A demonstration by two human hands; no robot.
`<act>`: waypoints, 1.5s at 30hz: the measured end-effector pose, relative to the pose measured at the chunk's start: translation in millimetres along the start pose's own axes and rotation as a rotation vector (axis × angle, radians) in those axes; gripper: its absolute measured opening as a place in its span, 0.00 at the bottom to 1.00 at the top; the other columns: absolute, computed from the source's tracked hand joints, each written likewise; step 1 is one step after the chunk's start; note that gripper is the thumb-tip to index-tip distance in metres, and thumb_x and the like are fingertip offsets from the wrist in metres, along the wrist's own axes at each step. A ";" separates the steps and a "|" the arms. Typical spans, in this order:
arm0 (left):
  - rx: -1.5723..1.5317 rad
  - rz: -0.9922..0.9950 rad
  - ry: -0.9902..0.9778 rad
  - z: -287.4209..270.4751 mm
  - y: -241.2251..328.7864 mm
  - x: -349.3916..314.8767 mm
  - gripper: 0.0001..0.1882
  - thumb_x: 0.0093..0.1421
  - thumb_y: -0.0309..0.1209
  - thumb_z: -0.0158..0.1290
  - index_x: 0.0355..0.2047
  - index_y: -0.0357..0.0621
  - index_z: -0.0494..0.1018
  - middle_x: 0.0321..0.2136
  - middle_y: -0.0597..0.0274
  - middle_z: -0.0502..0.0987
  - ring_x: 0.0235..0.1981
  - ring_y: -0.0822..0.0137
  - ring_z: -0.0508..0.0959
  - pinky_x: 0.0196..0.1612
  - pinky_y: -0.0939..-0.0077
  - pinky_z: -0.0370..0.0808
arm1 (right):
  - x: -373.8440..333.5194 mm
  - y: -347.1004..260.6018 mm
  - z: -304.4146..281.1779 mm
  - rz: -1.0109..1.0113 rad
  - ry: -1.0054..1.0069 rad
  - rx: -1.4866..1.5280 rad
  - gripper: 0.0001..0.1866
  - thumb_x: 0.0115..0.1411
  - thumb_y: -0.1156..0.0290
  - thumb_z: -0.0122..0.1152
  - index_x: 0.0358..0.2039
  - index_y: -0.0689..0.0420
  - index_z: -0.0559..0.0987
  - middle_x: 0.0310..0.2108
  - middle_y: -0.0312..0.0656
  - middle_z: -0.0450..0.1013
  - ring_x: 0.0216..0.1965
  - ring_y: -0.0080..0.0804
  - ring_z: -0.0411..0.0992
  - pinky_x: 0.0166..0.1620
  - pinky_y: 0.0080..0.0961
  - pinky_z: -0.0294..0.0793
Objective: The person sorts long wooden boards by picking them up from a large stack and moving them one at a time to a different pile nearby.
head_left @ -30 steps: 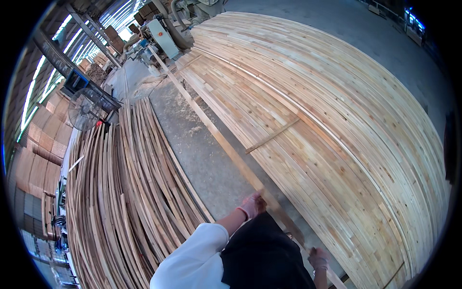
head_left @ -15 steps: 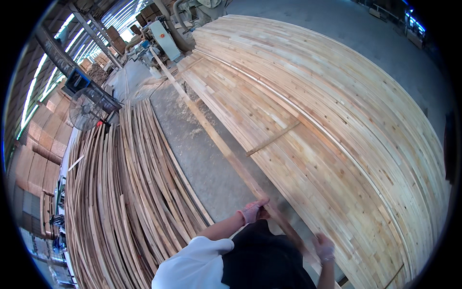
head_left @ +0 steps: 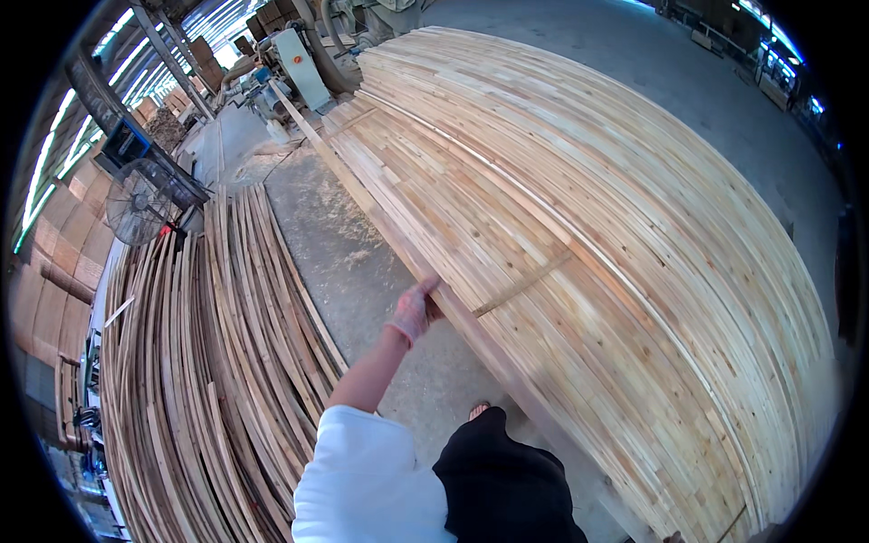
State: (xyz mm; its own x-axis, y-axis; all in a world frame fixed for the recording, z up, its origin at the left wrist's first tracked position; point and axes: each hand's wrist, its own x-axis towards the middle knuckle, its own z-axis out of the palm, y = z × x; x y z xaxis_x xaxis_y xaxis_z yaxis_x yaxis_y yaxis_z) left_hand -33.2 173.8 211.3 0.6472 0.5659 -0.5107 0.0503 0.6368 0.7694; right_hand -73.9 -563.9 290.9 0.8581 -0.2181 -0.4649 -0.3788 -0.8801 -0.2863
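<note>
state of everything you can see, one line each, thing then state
left hand: closed on the long board
long board: held by the left hand, slanting alongside the pale planks
pale planks: lying side by side
cross stick: lying across the pale planks
darker strips: lying lengthwise in a loose pile
fan: standing, spinning or not unclear
cabinet: upright
sawdust: scattered over the floor

Grey floor, fan beside pillar, bright roof strips

A loose white top has a short, wide left sleeve. Below hangs a baggy black garment. A thin, pale, short-cuffed glove covers the left hand; toes show uncovered.
</note>
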 end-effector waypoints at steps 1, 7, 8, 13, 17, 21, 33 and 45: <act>-0.003 -0.002 0.045 -12.2 16.0 25.1 0.21 0.59 0.38 0.52 0.47 0.36 0.68 0.39 0.53 0.77 0.37 0.58 0.80 0.41 0.59 0.80 | 0.1 -23.0 8.5 -0.114 -0.013 -0.048 0.24 0.61 0.50 0.50 0.42 0.59 0.78 0.34 0.47 0.76 0.33 0.37 0.74 0.37 0.29 0.73; -0.076 0.145 0.165 -78.0 76.7 158.4 0.25 0.56 0.42 0.55 0.48 0.39 0.67 0.42 0.54 0.75 0.40 0.57 0.78 0.42 0.54 0.78 | 37.3 -88.1 99.3 -0.290 0.194 0.005 0.19 0.58 0.55 0.54 0.30 0.60 0.78 0.23 0.45 0.74 0.25 0.37 0.72 0.31 0.30 0.71; -0.086 0.159 0.198 -90.8 89.6 180.3 0.27 0.56 0.44 0.55 0.50 0.40 0.66 0.44 0.54 0.74 0.43 0.57 0.77 0.44 0.54 0.77 | 25.2 -134.5 102.1 -0.377 0.285 -0.140 0.23 0.60 0.53 0.48 0.23 0.61 0.78 0.20 0.50 0.74 0.23 0.42 0.73 0.29 0.36 0.71; -0.606 0.128 -0.199 -85.7 70.2 185.3 0.35 0.59 0.54 0.46 0.58 0.44 0.59 0.55 0.56 0.67 0.55 0.56 0.67 0.58 0.58 0.65 | 32.1 -225.5 159.7 -0.329 0.245 -0.056 0.21 0.61 0.53 0.48 0.23 0.57 0.78 0.20 0.51 0.73 0.24 0.51 0.72 0.33 0.45 0.69; -0.390 -0.354 -0.149 -100.9 -67.6 166.7 0.18 0.62 0.47 0.45 0.42 0.47 0.71 0.36 0.65 0.78 0.35 0.68 0.78 0.38 0.67 0.80 | 60.5 -291.2 223.7 -0.471 0.071 -0.069 0.22 0.61 0.49 0.45 0.27 0.52 0.80 0.23 0.47 0.75 0.28 0.47 0.74 0.33 0.40 0.71; -0.040 -0.858 -0.368 -53.6 -180.0 56.6 0.12 0.59 0.38 0.51 0.37 0.43 0.73 0.29 0.57 0.78 0.28 0.63 0.76 0.35 0.66 0.77 | 41.9 -378.5 237.6 -0.442 -0.306 -0.092 0.25 0.60 0.43 0.43 0.37 0.50 0.79 0.32 0.49 0.75 0.38 0.47 0.73 0.43 0.39 0.70; 0.192 -0.574 -0.709 -57.9 -167.2 49.0 0.21 0.62 0.46 0.48 0.47 0.42 0.70 0.42 0.59 0.76 0.43 0.62 0.76 0.51 0.62 0.71 | 73.4 -413.1 281.5 -0.839 -0.339 -0.007 0.23 0.55 0.51 0.54 0.46 0.51 0.74 0.38 0.46 0.75 0.41 0.47 0.73 0.45 0.39 0.71; -0.228 -0.144 0.234 -88.0 -100.6 130.0 0.20 0.63 0.49 0.42 0.40 0.48 0.74 0.30 0.66 0.79 0.31 0.65 0.77 0.41 0.61 0.75 | 211.9 -152.7 289.8 0.242 -0.584 1.135 0.17 0.60 0.54 0.50 0.34 0.55 0.76 0.27 0.37 0.74 0.24 0.27 0.68 0.30 0.22 0.69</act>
State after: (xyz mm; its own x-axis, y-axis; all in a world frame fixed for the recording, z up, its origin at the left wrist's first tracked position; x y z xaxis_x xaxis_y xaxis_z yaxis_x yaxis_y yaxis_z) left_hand -20.9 229.4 33.8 0.4525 0.5495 -0.7023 -0.0595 0.8044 0.5911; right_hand 65.2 -353.6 -6.6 0.5589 0.1480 -0.8159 -0.8287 0.0643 -0.5560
